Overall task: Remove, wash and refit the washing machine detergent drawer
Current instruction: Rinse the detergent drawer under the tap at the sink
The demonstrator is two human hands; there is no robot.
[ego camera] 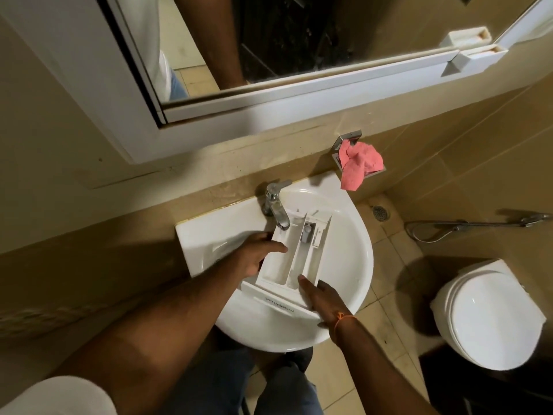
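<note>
Washing step: the drawer (pixel 294 254) lies in the sink (pixel 356 265), far end under the tap (pixel 276 209). My left hand (pixel 254 254) grips its side; right fingers (pixel 308 287) rest flat, straight. Next, water on.

Drawer (pixel 294 254) sits in the sink (pixel 353 265), its far end under the tap (pixel 276 206) at the sink's back rim, its front panel toward me. My left hand (pixel 254 254) is on the drawer's left side, my right hand (pixel 321 298) on its near right corner. Right of the sink: cloth (pixel 360 164) on the wall holder behind, toilet (pixel 487 316) on the floor, mirror (pixel 269 55) on the wall above.
</note>
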